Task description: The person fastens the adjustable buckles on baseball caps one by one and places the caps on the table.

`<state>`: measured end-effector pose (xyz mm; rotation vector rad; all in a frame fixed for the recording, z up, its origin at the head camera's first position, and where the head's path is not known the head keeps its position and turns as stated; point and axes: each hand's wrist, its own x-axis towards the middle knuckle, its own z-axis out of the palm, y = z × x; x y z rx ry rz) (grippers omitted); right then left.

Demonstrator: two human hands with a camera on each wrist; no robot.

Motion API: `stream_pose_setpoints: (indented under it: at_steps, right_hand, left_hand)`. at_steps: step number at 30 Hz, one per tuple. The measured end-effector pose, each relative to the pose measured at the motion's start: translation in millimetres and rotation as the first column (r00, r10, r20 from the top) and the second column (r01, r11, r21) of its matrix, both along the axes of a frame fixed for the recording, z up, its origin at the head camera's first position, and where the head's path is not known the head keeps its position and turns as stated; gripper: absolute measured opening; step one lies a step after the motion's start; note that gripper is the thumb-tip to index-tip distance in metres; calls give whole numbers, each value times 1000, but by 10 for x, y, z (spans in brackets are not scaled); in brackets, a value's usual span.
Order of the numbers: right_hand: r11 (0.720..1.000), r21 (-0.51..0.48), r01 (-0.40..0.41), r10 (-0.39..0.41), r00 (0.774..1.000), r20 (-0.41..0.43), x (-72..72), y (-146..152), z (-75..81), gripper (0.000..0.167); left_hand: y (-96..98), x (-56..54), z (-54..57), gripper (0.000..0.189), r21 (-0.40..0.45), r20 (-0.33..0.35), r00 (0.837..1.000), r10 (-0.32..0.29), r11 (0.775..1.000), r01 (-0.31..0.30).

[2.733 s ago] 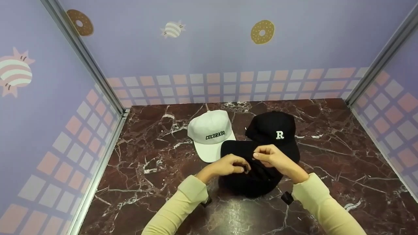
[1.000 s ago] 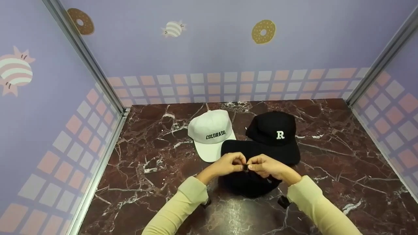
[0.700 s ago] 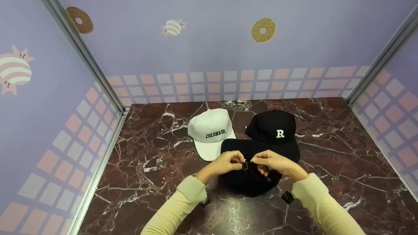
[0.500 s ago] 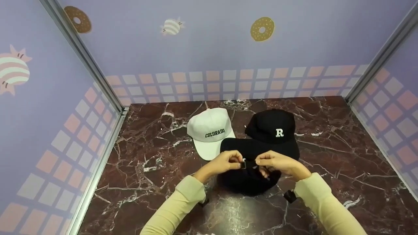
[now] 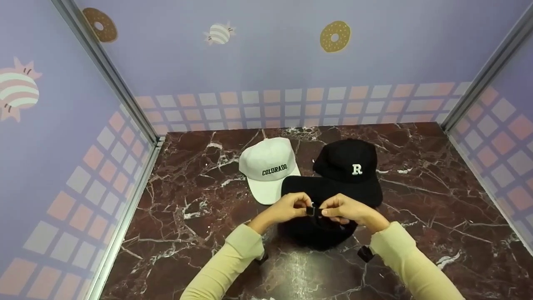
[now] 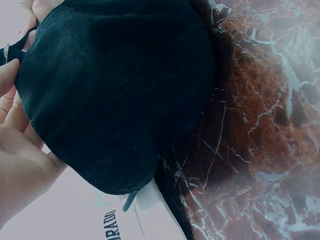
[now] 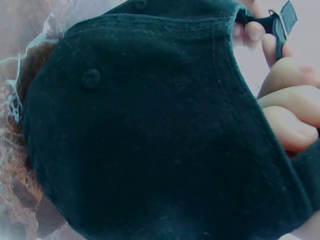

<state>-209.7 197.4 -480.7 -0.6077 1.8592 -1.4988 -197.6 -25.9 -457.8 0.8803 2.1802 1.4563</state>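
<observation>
A black baseball cap (image 5: 316, 239) lies on the marble-patterned surface with its brim pointing away from me and its back strap raised. My left hand (image 5: 287, 208) pinches the small metal strap buckle (image 5: 311, 211) between thumb and forefinger. Just right of it, my right hand (image 5: 349, 209) pinches the dark strap, fingertips close to the buckle. In the right wrist view the strap (image 7: 288, 17) passes through the buckle, its short end sticking out. The cap's crown (image 6: 115, 95) fills much of the left wrist view.
Behind the worked cap stand a white cap (image 5: 266, 160) lettered COLORADO, on the left, and a black cap (image 5: 345, 160) with a white R, on the right. The worked cap's brim overlaps both brims. Purple panels (image 5: 275, 62) enclose the back and sides.
My right hand came down and left to the buckle, drew away to the right pulling the strap, and is now back close to it. The left hand stays nearly in place.
</observation>
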Motion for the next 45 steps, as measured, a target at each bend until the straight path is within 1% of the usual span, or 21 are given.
stream_pose_setpoints:
  at_steps: [5, 9, 13, 16, 21, 24, 27, 29, 31, 33, 36, 39, 43, 45]
  right_hand:
    - [1000, -14, 15, -14, 1000, 27, 4, -13, -13, 29]
    - [1000, -21, 9, -8, 1000, 22, 8, -27, -25, 28]
    - [999, -29, -13, 12, 1000, -10, 14, -72, -32, 27]
    - [1000, -11, -17, 16, 999, -42, 24, -110, -20, 27]
    - [998, 68, -14, 20, 996, -83, 32, -97, 47, 28]
    - [994, 105, -16, 23, 997, -71, 27, -29, 83, 29]
    - [994, 111, -25, 28, 999, -29, 22, 53, 97, 28]
    - [995, 97, -31, 31, 1000, 2, 19, 97, 94, 27]
    - [996, 76, -42, 41, 999, 13, 15, 119, 82, 28]
    - [997, 61, -49, 48, 999, 13, 12, 122, 66, 28]
    - [997, 59, -56, 57, 998, -18, 12, 100, 41, 28]
    - [997, 53, -57, 59, 997, -44, 14, 65, 12, 26]
    - [998, 13, -57, 58, 995, -75, 9, 17, -23, 25]
    - [999, -4, -53, 53, 995, -90, 3, 0, -35, 24]
  left_hand:
    - [5, 4, -7, 17, 0, -14, 1000, 6, 1000, -6]
    - [22, 12, -12, 16, -6, -11, 1000, 14, 1000, -14]
    - [71, -56, -183, 13, -28, -21, 999, 42, 999, -42]
    - [94, -110, -312, 12, -41, -28, 998, 62, 997, -63]
    - [65, -117, -338, 14, -33, -31, 998, 61, 998, -62]
    - [38, -115, -327, 17, -13, -26, 998, 51, 999, -52]
    - [2, -72, -223, 17, 13, -25, 999, 36, 999, -35]
    - [-18, -45, -155, 17, 26, -12, 1000, 24, 999, -23]
    - [-32, -13, -86, 17, 39, 0, 1000, 15, 999, -15]
    - [-33, -4, -76, 17, 43, 14, 1000, 6, 999, -7]
    - [-28, 7, -64, 17, 50, 22, 1000, 0, 999, -1]
    - [-19, 3, -79, 18, 54, 30, 1000, 2, 999, -4]
    - [-6, -7, -101, 18, 60, 42, 999, 5, 998, -8]
    - [0, -10, -101, 19, 57, 37, 999, 7, 998, -9]
